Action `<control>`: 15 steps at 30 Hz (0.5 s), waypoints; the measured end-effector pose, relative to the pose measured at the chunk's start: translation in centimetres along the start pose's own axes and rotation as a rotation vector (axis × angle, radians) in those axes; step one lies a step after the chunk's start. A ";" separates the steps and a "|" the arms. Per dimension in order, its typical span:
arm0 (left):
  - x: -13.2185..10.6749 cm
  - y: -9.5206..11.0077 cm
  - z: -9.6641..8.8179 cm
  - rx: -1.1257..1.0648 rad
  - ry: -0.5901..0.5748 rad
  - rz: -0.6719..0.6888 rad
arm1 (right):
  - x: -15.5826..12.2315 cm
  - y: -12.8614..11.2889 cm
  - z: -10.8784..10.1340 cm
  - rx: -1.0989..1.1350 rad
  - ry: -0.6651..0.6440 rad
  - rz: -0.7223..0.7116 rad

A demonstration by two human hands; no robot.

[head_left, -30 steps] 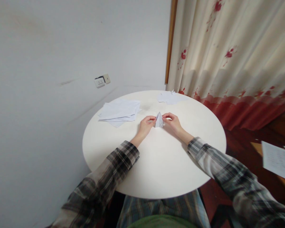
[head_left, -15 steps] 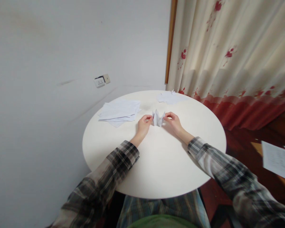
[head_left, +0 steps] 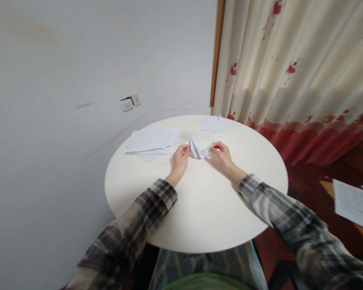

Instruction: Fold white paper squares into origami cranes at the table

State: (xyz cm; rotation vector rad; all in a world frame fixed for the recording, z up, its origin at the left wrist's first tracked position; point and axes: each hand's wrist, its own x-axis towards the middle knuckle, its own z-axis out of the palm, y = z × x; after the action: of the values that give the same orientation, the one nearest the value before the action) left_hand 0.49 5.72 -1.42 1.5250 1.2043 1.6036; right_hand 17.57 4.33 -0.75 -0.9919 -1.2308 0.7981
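A small piece of folded white paper (head_left: pixel 196 149) with raised, pleat-like folds is held just over the round white table (head_left: pixel 199 209), near the middle. My left hand (head_left: pixel 180 157) pinches its left side between thumb and fingers. At the opposite end, my right hand (head_left: pixel 222 154) grips the right tip in a pinch. The folds stand up on the left and spread out lower toward the right. Whether the paper's underside touches the table I cannot tell.
A loose stack of white sheets (head_left: pixel 153 139) lies at the table's left. More paper (head_left: pixel 214 123) sits at the far edge. Behind are a wall with a socket (head_left: pixel 127 105) and a floral curtain (head_left: pixel 290 72). Printed sheets (head_left: pixel 353 203) lie on a lower surface at right.
My left hand has shifted slightly left and my right hand slightly right. Between them the folded paper has been drawn wider, its right part now opened out more.
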 end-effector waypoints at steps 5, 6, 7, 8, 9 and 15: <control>0.0 0.0 0.1 0.011 -0.004 0.015 | 0.2 0.4 0.0 -0.005 0.000 -0.013; 0.0 0.0 0.1 0.016 -0.006 0.020 | 0.2 0.5 0.0 -0.010 -0.002 -0.019; 0.0 0.0 0.1 0.021 -0.008 0.027 | 0.2 0.6 0.0 -0.018 -0.008 -0.026; 0.0 0.0 0.1 0.028 -0.010 0.036 | 0.2 0.6 0.0 -0.030 -0.018 -0.033; 0.0 0.0 0.1 0.034 -0.009 0.046 | 0.2 0.6 -0.1 -0.046 -0.030 -0.041; 0.1 -0.2 0.1 0.043 -0.015 0.062 | 0.0 0.4 -0.1 -0.099 -0.074 -0.065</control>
State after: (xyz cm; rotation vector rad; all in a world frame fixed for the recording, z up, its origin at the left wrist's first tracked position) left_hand 0.50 5.93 -1.60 1.6135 1.2010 1.6126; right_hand 17.72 4.49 -1.11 -1.0048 -1.3704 0.7336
